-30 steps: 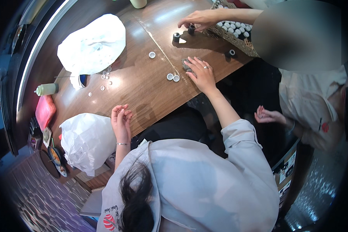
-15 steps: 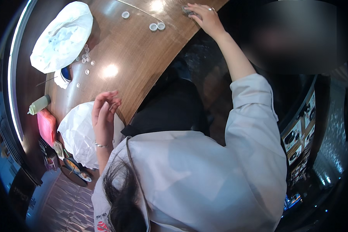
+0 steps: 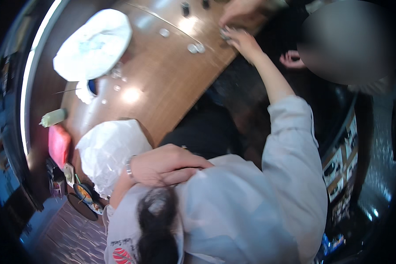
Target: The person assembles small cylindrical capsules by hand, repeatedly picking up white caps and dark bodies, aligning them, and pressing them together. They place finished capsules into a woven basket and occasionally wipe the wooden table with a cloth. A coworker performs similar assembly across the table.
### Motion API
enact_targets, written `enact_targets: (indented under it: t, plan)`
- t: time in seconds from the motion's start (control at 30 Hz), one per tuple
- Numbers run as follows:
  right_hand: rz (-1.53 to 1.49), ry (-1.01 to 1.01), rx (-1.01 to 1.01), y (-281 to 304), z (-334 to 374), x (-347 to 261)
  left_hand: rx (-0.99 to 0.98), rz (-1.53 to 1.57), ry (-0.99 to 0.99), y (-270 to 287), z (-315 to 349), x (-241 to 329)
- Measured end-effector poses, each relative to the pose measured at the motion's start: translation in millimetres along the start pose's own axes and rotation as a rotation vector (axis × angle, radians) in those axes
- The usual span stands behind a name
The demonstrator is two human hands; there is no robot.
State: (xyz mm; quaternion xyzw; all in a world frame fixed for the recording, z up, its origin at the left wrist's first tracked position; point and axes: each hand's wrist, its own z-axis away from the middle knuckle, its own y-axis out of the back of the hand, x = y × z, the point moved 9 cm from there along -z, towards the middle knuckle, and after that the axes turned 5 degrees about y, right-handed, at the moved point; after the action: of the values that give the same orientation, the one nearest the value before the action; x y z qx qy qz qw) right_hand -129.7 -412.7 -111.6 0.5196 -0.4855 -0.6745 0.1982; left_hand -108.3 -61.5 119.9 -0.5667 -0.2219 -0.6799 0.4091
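Observation:
My right hand (image 3: 245, 44) reaches far forward to the table's right edge. Its fingers are closed round a small greyish thing (image 3: 225, 34), which is mostly hidden and blurred. Just beyond it another person's hand (image 3: 242, 11) comes in over the table, close to my fingertips. My left hand (image 3: 169, 163) lies against the front of my light shirt, fingers stretched out flat, holding nothing I can see. Nearest to that hand is a crumpled white plastic bag (image 3: 112, 147). Two small clear round cups (image 3: 196, 48) stand on the wood short of my right hand, and another clear cup (image 3: 164, 32) is farther left.
Small dark containers (image 3: 185, 9) stand at the far side. At left are a large white bag-lined container (image 3: 94, 44), several tiny clear pieces (image 3: 117, 88), a white roll with a blue inside (image 3: 87, 91), a pale squeeze bottle (image 3: 53, 117) and a pink pack (image 3: 59, 145).
My left hand has swung from above the white bag onto my shirt. The other person's hand and the dark containers have come into view. My right hand stays at the table edge.

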Motion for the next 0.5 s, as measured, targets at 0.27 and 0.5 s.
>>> enact_targets:
  t: [0.27,0.5]
  plan:
    - [0.011,0.089,0.01,-45.1,8.8,24.7,0.161,-0.066,-0.194,67.6,-83.9,-43.8]
    - [-0.023,0.157,0.042,17.0,6.5,-28.7,-0.051,-0.639,-0.328,8.1,-137.1,-18.8]
